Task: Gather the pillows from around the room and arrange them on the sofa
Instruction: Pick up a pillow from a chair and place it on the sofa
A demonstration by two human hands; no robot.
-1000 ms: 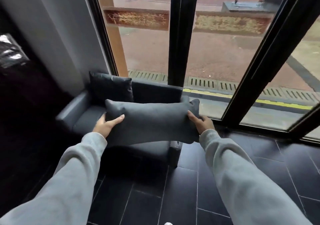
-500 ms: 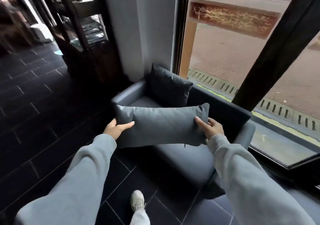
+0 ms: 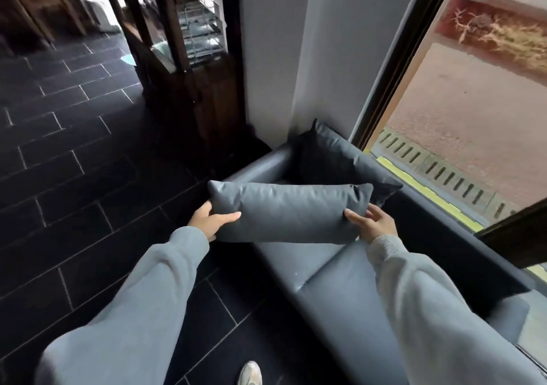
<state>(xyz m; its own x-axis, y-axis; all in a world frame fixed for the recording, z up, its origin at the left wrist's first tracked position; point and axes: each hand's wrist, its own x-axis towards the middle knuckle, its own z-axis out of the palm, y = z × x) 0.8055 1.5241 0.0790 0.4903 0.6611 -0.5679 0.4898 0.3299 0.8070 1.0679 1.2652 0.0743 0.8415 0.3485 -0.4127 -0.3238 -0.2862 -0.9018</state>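
I hold a long grey leather pillow (image 3: pixel 291 211) level in front of me, above the near edge of the grey sofa (image 3: pixel 334 293). My left hand (image 3: pixel 211 220) grips its left end and my right hand (image 3: pixel 374 223) grips its right end. A second, darker square pillow (image 3: pixel 337 159) leans upright in the sofa's far corner against the backrest. The sofa runs along the window from that corner toward me on the right.
A dark wooden shelf unit (image 3: pixel 195 59) stands by the grey wall (image 3: pixel 310 44) beyond the sofa. Tall glass with a black frame (image 3: pixel 393 68) lines the right side. Black tiled floor (image 3: pixel 74 148) spreads to the left. My shoe (image 3: pixel 250 373) shows at the bottom.
My view has swung left and I have stepped closer, so the sofa now runs along my right. The pillow stays held in both hands, now nearer the sofa's far end.
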